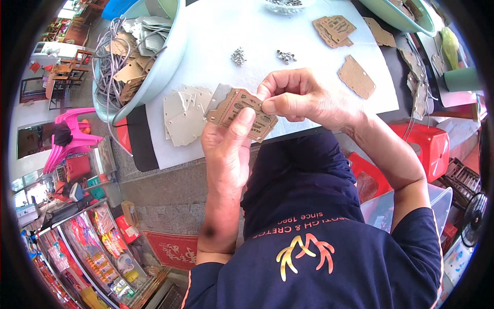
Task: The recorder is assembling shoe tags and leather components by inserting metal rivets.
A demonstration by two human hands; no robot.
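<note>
Over the table's near edge, my left hand (224, 157) grips a brown printed cardboard piece (242, 105), thumb on its face. A grey cut-out board (219, 95) shows behind the cardboard's upper left. My right hand (309, 100) is closed in a pinch at the cardboard's right edge; whatever lies between thumb and forefinger is too small to make out. To the left of my hands lies a loose pile of grey cut-out boards (182, 121) with small holes. Two little heaps of small metal fasteners, one left (238, 56) and one right (285, 56), sit farther back on the white sheet.
A pale blue basin (175, 64) at the left holds boards and grey cords (105, 62). Brown cardboard pieces (334, 31) lie at the right, near a second basin (411, 23). A clear dish of metal parts (288, 6) stands at the back. Red stools (427, 149) flank the table.
</note>
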